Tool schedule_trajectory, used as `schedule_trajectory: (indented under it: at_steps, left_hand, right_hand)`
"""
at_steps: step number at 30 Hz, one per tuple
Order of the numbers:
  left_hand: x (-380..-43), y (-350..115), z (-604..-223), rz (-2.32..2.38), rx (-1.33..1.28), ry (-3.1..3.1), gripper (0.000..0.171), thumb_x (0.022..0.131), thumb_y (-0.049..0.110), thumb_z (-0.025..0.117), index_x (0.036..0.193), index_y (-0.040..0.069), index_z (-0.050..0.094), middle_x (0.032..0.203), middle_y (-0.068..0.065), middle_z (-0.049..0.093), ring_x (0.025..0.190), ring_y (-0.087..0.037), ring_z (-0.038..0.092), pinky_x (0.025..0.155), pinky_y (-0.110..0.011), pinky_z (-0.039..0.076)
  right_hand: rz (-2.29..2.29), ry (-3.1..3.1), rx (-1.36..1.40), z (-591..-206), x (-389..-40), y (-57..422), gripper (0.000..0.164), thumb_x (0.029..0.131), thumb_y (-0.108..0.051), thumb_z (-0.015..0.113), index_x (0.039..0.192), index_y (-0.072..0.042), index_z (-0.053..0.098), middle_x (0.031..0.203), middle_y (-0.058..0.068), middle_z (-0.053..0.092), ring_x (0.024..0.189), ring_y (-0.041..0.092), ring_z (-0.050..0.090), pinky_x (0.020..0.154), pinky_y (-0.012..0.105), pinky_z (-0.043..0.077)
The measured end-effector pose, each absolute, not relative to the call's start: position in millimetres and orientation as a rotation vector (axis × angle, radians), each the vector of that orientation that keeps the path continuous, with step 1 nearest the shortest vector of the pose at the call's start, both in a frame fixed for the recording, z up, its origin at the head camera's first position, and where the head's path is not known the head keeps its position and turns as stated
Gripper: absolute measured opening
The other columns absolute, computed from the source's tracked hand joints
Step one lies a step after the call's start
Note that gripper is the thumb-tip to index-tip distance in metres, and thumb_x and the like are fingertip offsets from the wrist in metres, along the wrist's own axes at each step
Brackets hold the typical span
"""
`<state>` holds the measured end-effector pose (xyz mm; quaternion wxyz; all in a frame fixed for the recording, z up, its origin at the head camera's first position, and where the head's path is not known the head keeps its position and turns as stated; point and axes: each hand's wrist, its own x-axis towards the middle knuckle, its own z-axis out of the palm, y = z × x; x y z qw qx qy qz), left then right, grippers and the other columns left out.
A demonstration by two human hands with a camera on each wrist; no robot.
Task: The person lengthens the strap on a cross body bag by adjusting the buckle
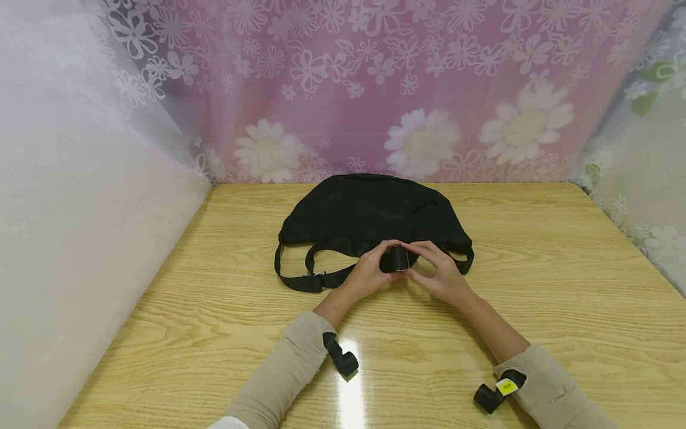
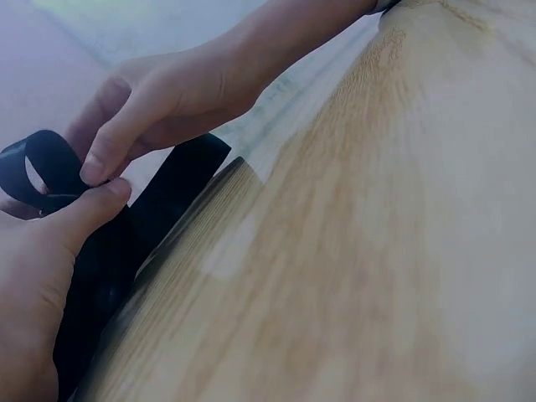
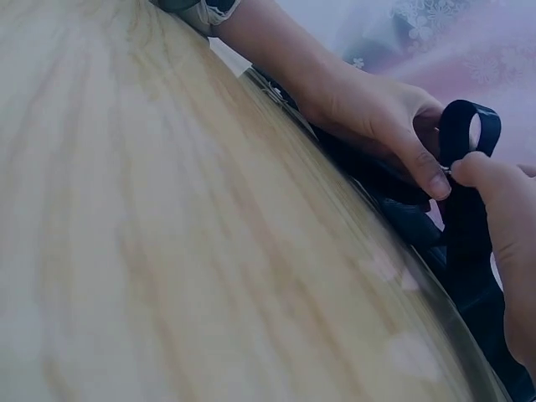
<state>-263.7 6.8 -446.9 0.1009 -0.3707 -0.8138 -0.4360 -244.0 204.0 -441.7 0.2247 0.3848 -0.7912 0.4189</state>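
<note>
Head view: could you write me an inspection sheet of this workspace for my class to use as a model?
Surface: wood-grain table, bright glare between the forearms.
Job's things: black bag lying on the table; its strap looped up between the hands; metal slider on the strap, left of the hands.
Clutter: nothing seen.
Hands: left hand and right hand both pinch the strap.
Cables: nothing seen.
Surroundings: pink floral sheet behind, pale sheets at both sides; black bands at the sleeves, the right one with a yellow label.
</note>
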Motion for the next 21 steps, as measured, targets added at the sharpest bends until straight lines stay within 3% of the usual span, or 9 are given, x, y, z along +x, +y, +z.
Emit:
schedule_trajectory:
  at_steps: [11,16,21]
  left_hand:
    - [-263.1,6.1,-447.0,-1.287,-1.094,-2.41,0.06,0.076,0.018,0.077,0.127,0.009,0.047,0.122,-0.011,0.054,0.106,-0.022,0.055,0.085,-0.027,0.045]
    - [-263.5,7.4,-446.7,-1.343,-1.109,-2.315,0.058,0.073,0.017,0.08,0.122,0.011,0.051,0.118,-0.005,0.056,0.104,-0.017,0.055,0.086,-0.025,0.044]
    - [-263.6,8.0,-446.1,-1.355,-1.119,-2.25,0.058,0.07,0.013,0.081,0.12,0.012,0.052,0.115,-0.004,0.057,0.101,-0.015,0.056,0.084,-0.023,0.044]
  right_hand:
    - [1.179,-2.199,1.056,-440.1,-241.0,204.1,0.058,0.069,0.013,0.073,0.124,0.003,0.054,0.115,0.013,0.054,0.108,0.023,0.049,0.094,0.024,0.037]
    - [1.274,-2.201,0.951,-420.6,-228.5,196.5,0.039,0.077,0.021,0.06,0.114,0.011,0.053,0.107,0.021,0.057,0.101,0.031,0.053,0.085,0.042,0.043]
    - [1.286,-2.257,0.808,-408.3,-218.6,191.3,0.02,0.081,0.016,0.059,0.101,0.011,0.059,0.1,0.021,0.059,0.098,0.034,0.052,0.085,0.041,0.044]
